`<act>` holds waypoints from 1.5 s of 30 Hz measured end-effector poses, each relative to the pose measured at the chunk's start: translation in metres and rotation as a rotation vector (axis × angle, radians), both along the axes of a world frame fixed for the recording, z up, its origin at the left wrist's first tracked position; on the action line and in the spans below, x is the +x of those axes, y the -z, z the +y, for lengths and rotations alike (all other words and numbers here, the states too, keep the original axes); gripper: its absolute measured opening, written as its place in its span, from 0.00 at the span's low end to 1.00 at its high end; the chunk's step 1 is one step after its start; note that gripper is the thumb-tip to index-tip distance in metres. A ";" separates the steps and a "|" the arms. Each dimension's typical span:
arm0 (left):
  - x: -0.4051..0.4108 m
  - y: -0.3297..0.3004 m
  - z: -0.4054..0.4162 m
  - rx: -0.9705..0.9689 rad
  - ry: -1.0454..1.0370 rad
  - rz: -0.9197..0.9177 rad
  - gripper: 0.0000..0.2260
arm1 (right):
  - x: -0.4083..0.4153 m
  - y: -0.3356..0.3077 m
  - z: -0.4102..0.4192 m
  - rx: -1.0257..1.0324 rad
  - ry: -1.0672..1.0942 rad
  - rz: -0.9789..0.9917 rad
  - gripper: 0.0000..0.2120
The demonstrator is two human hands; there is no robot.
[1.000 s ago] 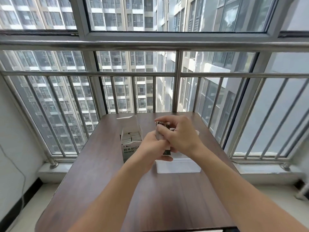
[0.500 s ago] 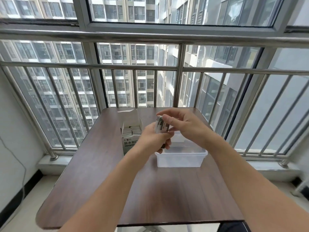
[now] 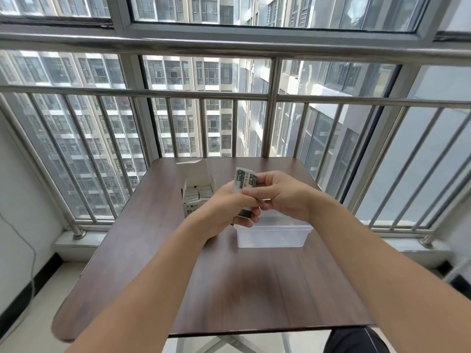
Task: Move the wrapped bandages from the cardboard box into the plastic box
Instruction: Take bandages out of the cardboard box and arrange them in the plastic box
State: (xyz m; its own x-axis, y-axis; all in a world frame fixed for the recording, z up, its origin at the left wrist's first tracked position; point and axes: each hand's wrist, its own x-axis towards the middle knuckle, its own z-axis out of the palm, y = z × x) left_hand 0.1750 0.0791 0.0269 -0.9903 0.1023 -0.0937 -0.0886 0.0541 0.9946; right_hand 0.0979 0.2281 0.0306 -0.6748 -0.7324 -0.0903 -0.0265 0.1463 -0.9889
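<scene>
Our view has tipped downward, so the table (image 3: 229, 289) sits lower. The plastic box (image 3: 272, 236) and cardboard box (image 3: 197, 192) are unmoved. Our left hand (image 3: 229, 207) and right hand (image 3: 283, 194) still pinch the wrapped bandages (image 3: 245, 180) above the plastic box.

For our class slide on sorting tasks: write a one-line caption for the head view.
Both hands, left hand and right hand, hold wrapped bandages above the plastic box, beside the open cardboard box.
</scene>
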 end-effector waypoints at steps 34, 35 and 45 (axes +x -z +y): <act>0.004 0.085 -0.007 -0.893 -0.333 0.313 0.45 | -0.019 0.040 -0.039 1.046 0.157 0.393 0.07; 0.004 0.085 -0.007 -0.895 -0.334 0.318 0.46 | -0.018 0.037 -0.037 1.034 0.152 0.378 0.06; 0.004 0.083 -0.009 -0.919 -0.295 0.311 0.47 | -0.016 0.030 -0.038 1.085 -0.095 0.424 0.28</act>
State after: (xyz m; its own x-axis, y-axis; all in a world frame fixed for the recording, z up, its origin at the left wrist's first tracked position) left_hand 0.1787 0.0696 -0.0556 -0.9584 -0.1322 0.2529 0.0336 0.8279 0.5598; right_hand 0.0815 0.1900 0.0010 -0.7478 -0.4587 -0.4800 -0.3809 0.8886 -0.2557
